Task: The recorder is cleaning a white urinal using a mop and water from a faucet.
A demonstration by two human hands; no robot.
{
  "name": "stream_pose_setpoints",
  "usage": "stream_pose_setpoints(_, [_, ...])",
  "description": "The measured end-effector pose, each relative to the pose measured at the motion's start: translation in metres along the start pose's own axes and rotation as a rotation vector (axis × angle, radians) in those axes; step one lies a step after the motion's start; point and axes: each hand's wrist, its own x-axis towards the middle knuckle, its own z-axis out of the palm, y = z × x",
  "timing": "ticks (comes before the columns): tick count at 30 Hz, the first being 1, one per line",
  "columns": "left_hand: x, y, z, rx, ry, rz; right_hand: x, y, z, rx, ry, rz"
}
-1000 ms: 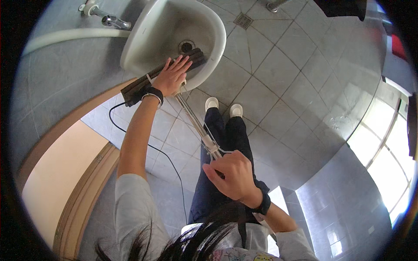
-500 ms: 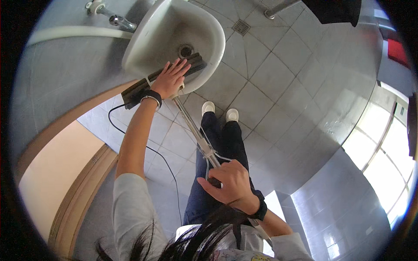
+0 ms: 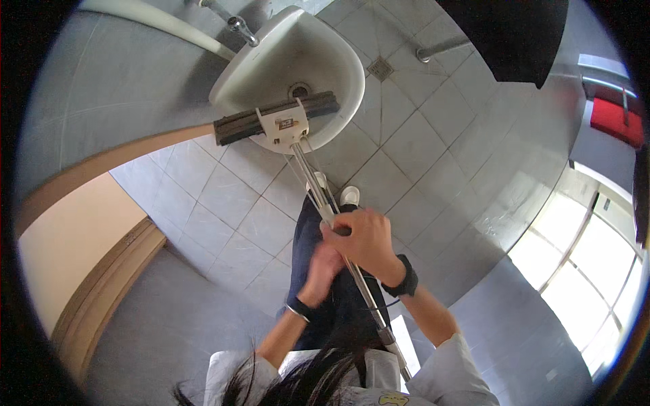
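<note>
A sponge mop (image 3: 282,122) with a white head plate and a long metal pole runs from the washbasin down past my body. Its dark grey sponge lies across the near rim of the white washbasin (image 3: 353,101), one end over the bowl and the other jutting out to the left. My right hand (image 3: 369,238) is wrapped round the pole just below the light fitting on it. Close against the right hand, at the pole's left side, is my left hand (image 3: 323,267); motion blurs it and its fingers are partly hidden.
A chrome tap (image 3: 242,30) sticks out from the wall left of the basin. The tiled floor has a square drain (image 3: 380,68). A dark hanging cloth (image 3: 514,40) and a metal pipe (image 3: 443,49) are at the top right. A doorway's wooden frame (image 3: 112,287) stands at the left.
My left hand has left the mop head and come down to the pole beside my right hand. The mop head now shows its plate and lies more level across the basin.
</note>
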Motion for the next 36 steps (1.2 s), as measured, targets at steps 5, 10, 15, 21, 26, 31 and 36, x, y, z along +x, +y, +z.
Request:
stream_pose_setpoints(5, [-0.044, -0.055, 0.030, -0.376, -0.016, -0.363, 0.025, -0.019, -0.006, -0.051, -0.061, 0.034])
stream_pose_setpoints(10, [-0.037, -0.065, 0.045, -0.317, 0.233, -0.263, 0.071, 0.010, 0.016, -0.013, 0.049, 0.056])
stream_pose_setpoints(15, [-0.033, -0.076, 0.037, -0.317, 0.262, -0.262, 0.126, 0.040, 0.055, 0.095, 0.028, 0.116])
stream_pose_setpoints(21, [-0.032, -0.079, 0.037, -0.329, 0.159, -0.281, 0.151, 0.044, 0.102, 0.202, 0.088, 0.015])
stream_pose_setpoints(26, [-0.017, -0.067, 0.028, -0.278, 0.076, -0.333, 0.144, 0.074, 0.075, 0.170, 0.205, -0.243])
stream_pose_setpoints(31, [-0.014, -0.051, 0.020, -0.336, -0.036, -0.296, 0.154, 0.049, -0.048, 0.404, 0.057, -0.204])
stream_pose_setpoints(36, [0.008, -0.056, 0.004, 0.059, -0.109, -0.253, 0.200, -0.077, -0.080, 0.268, 0.137, -0.477])
